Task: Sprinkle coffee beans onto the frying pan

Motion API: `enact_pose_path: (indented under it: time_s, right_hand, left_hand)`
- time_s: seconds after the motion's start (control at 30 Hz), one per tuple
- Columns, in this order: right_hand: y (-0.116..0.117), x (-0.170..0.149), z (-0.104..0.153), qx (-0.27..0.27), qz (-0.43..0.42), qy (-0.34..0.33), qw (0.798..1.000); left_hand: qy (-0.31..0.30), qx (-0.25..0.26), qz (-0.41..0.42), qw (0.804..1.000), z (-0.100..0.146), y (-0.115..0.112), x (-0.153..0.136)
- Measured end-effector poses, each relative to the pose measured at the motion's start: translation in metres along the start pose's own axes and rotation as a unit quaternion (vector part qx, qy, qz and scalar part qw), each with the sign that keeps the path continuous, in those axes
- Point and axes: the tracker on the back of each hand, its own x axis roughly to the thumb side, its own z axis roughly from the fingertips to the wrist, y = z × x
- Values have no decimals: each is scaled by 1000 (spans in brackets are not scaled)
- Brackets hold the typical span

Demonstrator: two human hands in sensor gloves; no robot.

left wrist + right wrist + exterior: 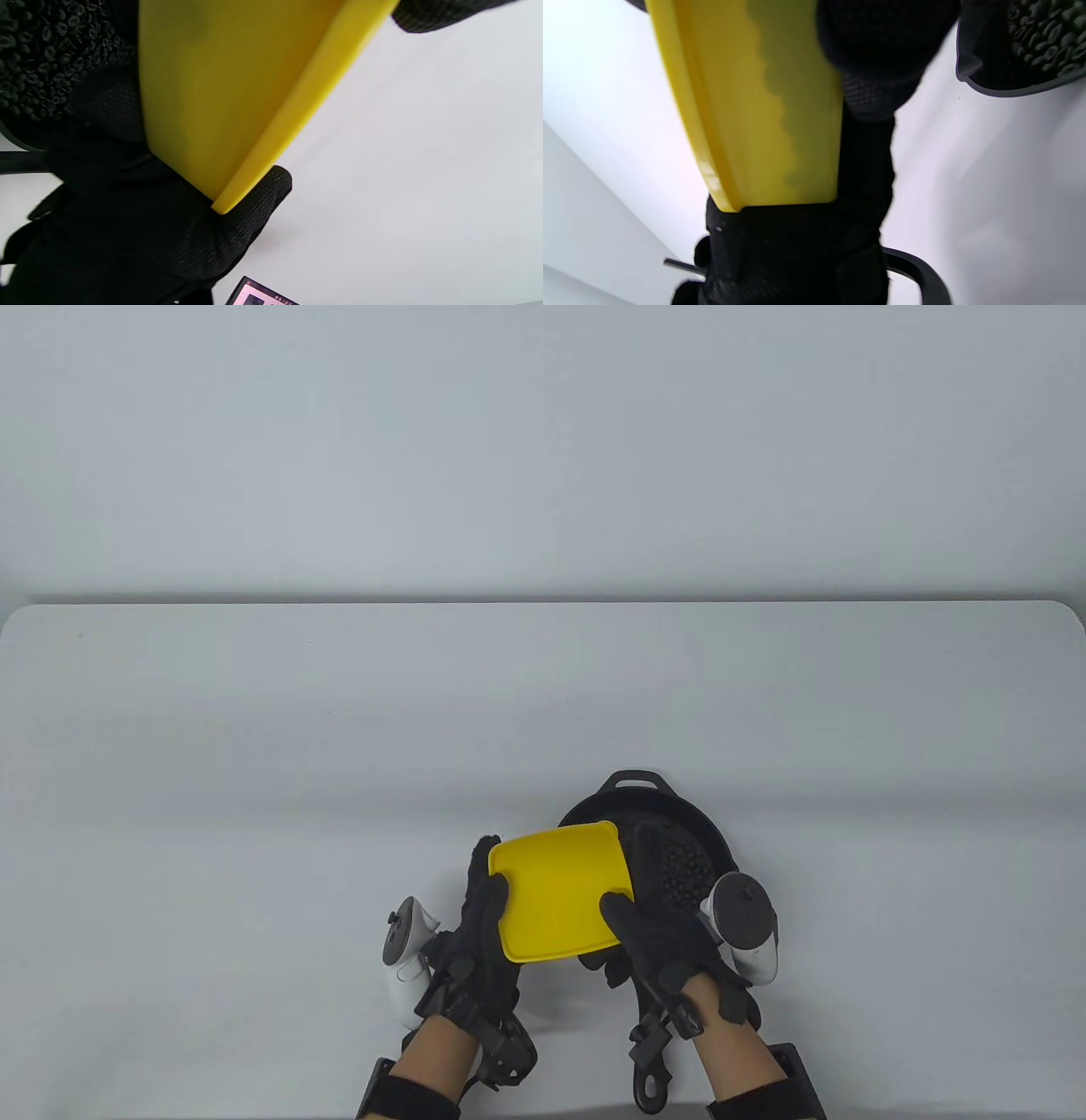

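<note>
Now both hands — left hand (484,937), right hand (657,946) — grip one yellow container (562,905), tipped over one pan (674,836); beans (687,872) uncountable.

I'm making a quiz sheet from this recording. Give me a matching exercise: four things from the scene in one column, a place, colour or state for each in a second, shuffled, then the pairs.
Things
1. container
2. beans
3. pan
4. left hand

States
A. black, on the table
B. yellow, tilted over the pan
C. piled in the pan
D. holds the container's left edge

Pairs: 1-B, 2-C, 3-A, 4-D
</note>
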Motion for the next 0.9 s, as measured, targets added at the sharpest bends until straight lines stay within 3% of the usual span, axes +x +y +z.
enact_pose_path:
  time_s: [0.23, 0.4, 0.57, 0.7, 0.83, 0.9]
  right_hand:
    - [-11, -1, 5, -35, 70, 3, 997]
    - [-10, -5, 4, -22, 81, 8, 996]
    - [-8, -4, 4, -10, 144, 10, 989]
    - [-12, 11, 4, -9, 291, -14, 957]
    - [-22, 34, 10, 0, 423, -66, 904]
    - [-32, 41, 14, 9, 465, -56, 883]
  left_hand:
    - [58, 35, -155, 986, 2, -2, 1]
    - [69, 47, -198, 977, 2, -1, 3]
    - [72, 65, -209, 973, 4, 6, 6]
    - [63, 87, -211, 972, 5, 11, 12]
    - [54, 124, -248, 959, 9, 23, 26]
    - [57, 159, -266, 949, 16, 33, 36]
